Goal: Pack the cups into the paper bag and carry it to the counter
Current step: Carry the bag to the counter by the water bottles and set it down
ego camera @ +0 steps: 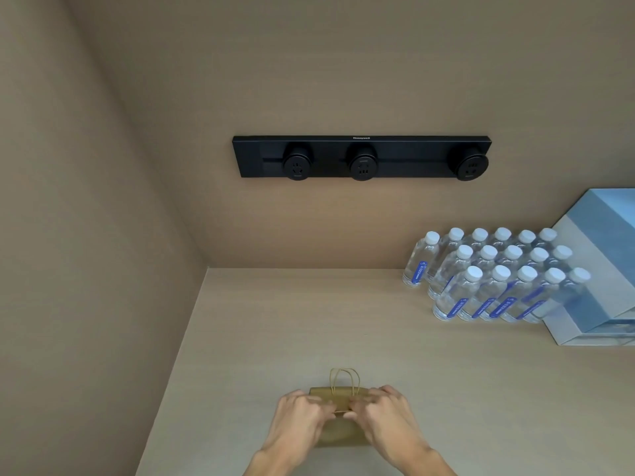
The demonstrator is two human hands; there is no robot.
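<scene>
Gripping the near handle of the paper bag [340, 431], the left hand [299, 412] pinches its left end while the right hand [381, 408] pinches the right end; the far handle [344, 381] stands free. The bag sits on the counter [395, 359], near its front edge. No cups are visible, so whether they are inside cannot be told. Well off to the right stand water bottles [494, 280] and a blue box [604, 269]. This looks like the setting-down or opening step; next, the grip must either release or spread the mouth.

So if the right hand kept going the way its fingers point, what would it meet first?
The right hand points inward across the paper bag, so probably the left hand, fingertips nearly touching already.
</scene>
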